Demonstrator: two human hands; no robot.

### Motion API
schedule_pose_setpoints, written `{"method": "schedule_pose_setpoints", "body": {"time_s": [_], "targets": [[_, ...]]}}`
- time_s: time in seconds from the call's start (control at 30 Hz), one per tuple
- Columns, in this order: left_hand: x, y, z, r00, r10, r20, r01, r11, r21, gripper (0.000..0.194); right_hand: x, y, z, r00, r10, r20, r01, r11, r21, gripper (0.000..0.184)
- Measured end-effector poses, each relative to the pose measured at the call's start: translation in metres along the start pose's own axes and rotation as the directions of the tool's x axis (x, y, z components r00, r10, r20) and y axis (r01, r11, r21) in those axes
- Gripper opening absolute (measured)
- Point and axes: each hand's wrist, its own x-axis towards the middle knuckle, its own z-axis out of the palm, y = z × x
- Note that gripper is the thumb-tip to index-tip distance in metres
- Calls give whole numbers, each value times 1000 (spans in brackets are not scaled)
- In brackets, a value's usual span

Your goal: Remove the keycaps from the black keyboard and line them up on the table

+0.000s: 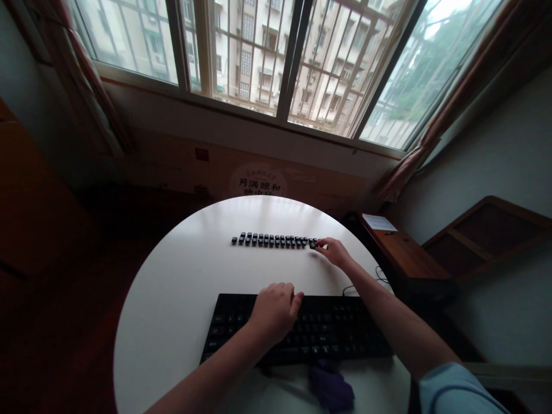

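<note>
A person in a lt-blue sleeve (457, 391) works at a round white worktop (168, 322) by a barred window (282, 69), R hand (336, 253) out at the right end of two rows of small black keycaps (271, 241) on the worktop's far part. Its thumb and fingers are drawn close at a dark keycap (312, 246); whether that grip pinches it or only touches, one can't tell. The L hand (276, 310) rests at the back edge of a black kbd (323, 339), its grip curled w/ thumb to the right; whether anything's inside is hidden. The kbd lies on the near side, well apart from the rows, each forearm crossing over part of it. A purple cloth (330, 388) lies at the kbd's near edge, & a thin cable (382, 279) shows by the worktop's right edge. Beyond, at R, a white paper (377, 222) lies on a wooden unit (414, 259) near the wall
</note>
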Motion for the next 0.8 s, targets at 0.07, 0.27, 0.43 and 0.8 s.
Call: {"method": "schedule_pose_setpoints", "body": {"time_s": [0.07, 0.27, 0.43, 0.8], "targets": [[0, 0, 1, 1000, 1, 10, -1, 1000, 8, 36, 6, 6, 8, 1000, 10, -3, -10, 1000, -5, 17], [0, 0, 0, 1000, 21, 16, -21, 1000, 23, 37, 15, 11, 17, 1000, 21, 14, -21, 1000, -21, 17], [-1, 2, -4, 1000, 24, 19, -25, 999, 31, 38, 16, 7, 14, 1000, 23, 1, -23, 1000, -12, 15], [-4, 5, -3, 986, 163, 42, -165, 983, 76, 30, -16, -19, -31, 978, 83, -192, -49, 983, 179, 41]]}}
